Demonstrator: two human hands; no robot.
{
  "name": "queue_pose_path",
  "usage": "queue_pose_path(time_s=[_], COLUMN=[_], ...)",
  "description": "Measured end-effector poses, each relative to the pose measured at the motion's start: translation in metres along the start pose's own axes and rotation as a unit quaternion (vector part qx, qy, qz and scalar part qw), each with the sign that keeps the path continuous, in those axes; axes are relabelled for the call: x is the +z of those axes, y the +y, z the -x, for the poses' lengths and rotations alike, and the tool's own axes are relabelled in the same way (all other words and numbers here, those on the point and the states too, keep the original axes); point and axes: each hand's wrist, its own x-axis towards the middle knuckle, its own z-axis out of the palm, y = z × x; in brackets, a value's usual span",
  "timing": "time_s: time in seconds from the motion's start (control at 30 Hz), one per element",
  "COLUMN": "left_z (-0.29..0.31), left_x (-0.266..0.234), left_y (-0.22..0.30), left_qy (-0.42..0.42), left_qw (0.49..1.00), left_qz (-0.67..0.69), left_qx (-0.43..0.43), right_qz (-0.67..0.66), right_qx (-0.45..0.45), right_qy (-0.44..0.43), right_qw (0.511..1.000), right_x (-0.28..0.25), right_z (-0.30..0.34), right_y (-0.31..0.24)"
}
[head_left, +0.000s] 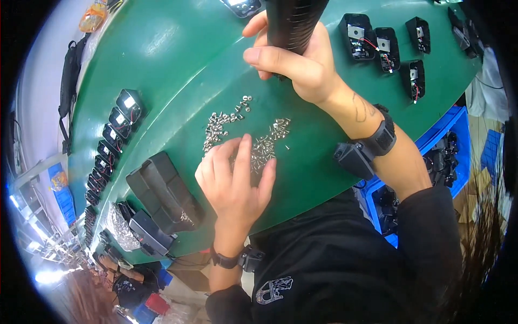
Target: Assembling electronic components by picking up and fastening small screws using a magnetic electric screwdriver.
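My right hand is wrapped round the thick black ribbed body of what looks like an electric screwdriver. Its upper end runs out of the picture, and its tip is hidden. My left hand lies palm down over loose silver screws, fingers apart, and hides some of them. One group of larger-headed screws spreads beyond its fingertips. A pile of smaller screws lies by the index finger and thumb. Whether a fingertip presses on a screw, I cannot tell.
On the green table stand a dark grey block-like holder and a row of black housings at left. More open housings with wires stand at far right. A blue crate of black parts is below the right edge.
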Motion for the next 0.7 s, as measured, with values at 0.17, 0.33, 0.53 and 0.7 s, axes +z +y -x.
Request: queue_pose_path(time_s=[0.17,0.33,0.53,0.7], left_z=[-0.007,-0.0067,-0.0009,-0.0086], left_x=[0.0031,0.0059,0.0002,0.0031], left_y=[0.0031,-0.0012,-0.0002,0.0019], left_qy=[-0.015,-0.015,-0.041,-0.006], left_qw=[1.0,0.999,0.997,0.998], left_qz=[0.017,0.04,0.07,0.058], left_qx=[-0.005,0.005,0.01,0.028], right_qz=[0.001,0.011,0.015,0.009], right_qx=[0.006,0.01,0.011,0.01], right_qy=[0.004,0.005,0.009,0.006], right_qw=[1.0,1.0,1.0,1.0], right_x=[-0.0002,-0.0034,-0.0046,-0.0069], right_z=[0.0014,0.0019,0.0011,0.0014], right_y=[-0.0082,-0.0065,-0.0062,-0.0063])
